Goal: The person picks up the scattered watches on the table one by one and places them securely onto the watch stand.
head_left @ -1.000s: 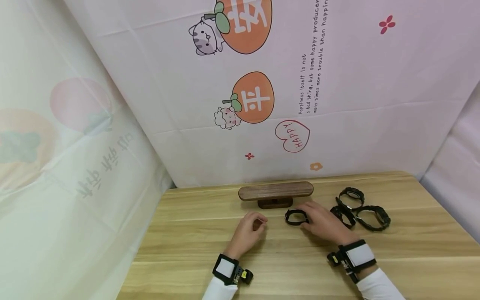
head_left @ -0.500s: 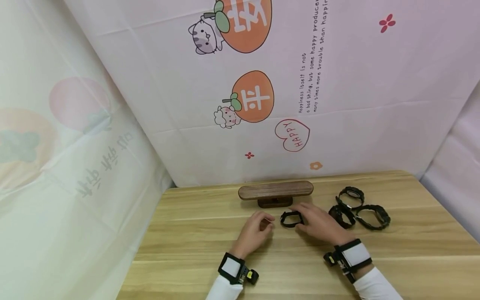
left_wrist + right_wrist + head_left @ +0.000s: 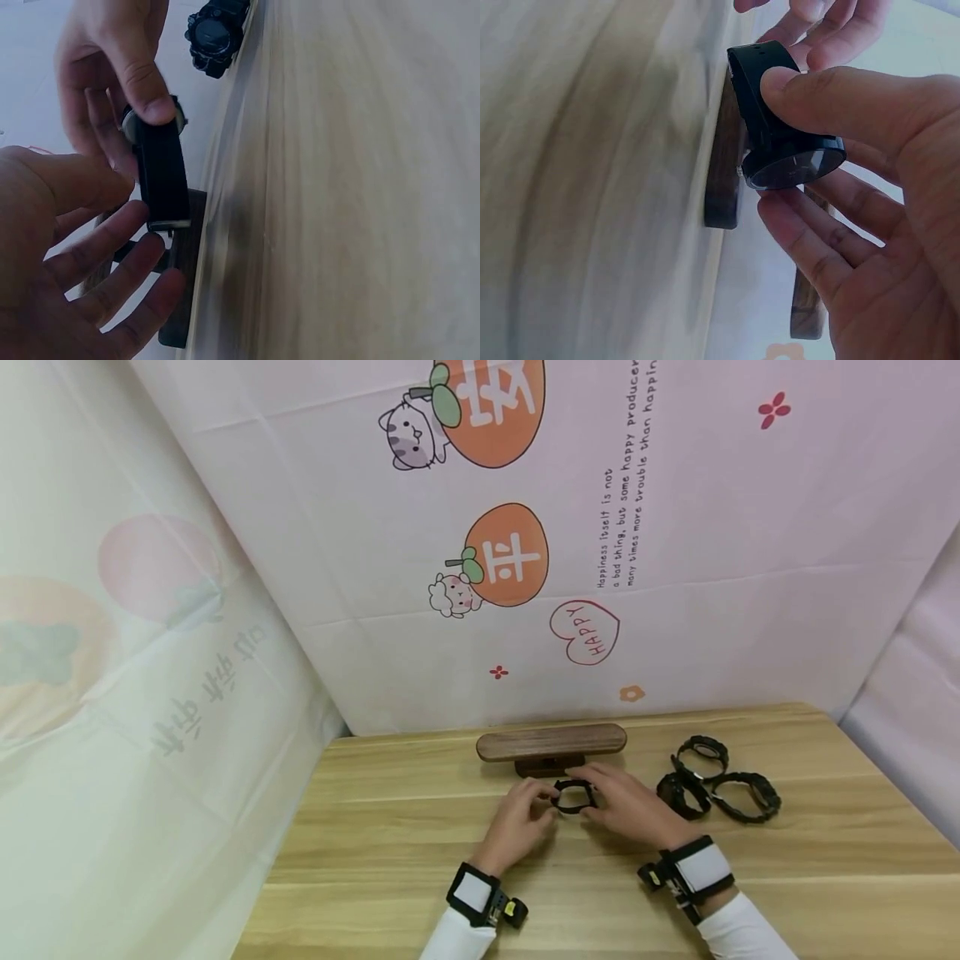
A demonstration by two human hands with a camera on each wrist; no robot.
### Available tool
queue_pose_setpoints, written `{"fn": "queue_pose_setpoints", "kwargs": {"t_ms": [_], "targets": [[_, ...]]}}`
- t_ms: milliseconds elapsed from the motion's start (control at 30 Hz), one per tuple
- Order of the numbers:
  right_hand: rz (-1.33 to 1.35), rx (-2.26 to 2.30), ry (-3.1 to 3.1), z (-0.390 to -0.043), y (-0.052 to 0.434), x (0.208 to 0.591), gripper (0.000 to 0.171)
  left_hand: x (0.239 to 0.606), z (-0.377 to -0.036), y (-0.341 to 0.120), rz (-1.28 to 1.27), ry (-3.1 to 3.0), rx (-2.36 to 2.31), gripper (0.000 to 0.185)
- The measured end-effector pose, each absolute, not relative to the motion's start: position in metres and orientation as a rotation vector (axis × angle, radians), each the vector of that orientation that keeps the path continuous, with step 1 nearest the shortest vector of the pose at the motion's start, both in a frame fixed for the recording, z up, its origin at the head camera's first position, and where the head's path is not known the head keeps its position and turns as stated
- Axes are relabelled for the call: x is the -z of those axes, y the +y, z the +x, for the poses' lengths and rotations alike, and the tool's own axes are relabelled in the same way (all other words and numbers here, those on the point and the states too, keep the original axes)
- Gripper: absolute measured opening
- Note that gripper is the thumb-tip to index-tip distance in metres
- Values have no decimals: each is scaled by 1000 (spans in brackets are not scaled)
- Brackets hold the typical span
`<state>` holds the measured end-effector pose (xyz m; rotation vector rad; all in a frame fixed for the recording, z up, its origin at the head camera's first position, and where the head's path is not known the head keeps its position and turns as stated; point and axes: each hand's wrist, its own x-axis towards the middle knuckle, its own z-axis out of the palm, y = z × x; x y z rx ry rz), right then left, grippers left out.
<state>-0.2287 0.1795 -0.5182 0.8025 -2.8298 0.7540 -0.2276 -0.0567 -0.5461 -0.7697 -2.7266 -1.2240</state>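
Between thumb and fingers, my right hand (image 3: 626,806) grips a black wristwatch (image 3: 572,811) by its case end. The strap forms a closed loop above the table. In the right wrist view, the thumb presses on the strap beside the round dark dial (image 3: 795,166). My left hand (image 3: 517,827) is at the strap's other side, fingers spread and slightly bent. In the left wrist view its fingertips lie close beside the strap (image 3: 165,180); whether they touch it is hard to tell. A dark wooden T-shaped stand (image 3: 551,743) stands just behind both hands.
On the right of the wooden table (image 3: 390,860) lie three more black watches: one at the back (image 3: 705,748), one nearest my right hand (image 3: 684,795), one at the right (image 3: 767,793). A printed white cloth (image 3: 360,560) hangs behind and beside the table.
My right hand has carried the wristwatch leftward. My left hand has moved right until its fingertips are at the strap. The stand and the other watches stay put.
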Motion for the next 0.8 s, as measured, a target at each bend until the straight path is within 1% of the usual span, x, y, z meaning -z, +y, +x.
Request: {"fn": "queue_pose_setpoints", "kwargs": {"t_ms": [433, 800], "targets": [[850, -760, -2751, -229, 169, 511, 68, 546, -229, -58, -785, -2686, 1178, 16], [872, -716, -2727, -228, 162, 512, 70, 546, -227, -52, -794, -2657, 1379, 29]]}}
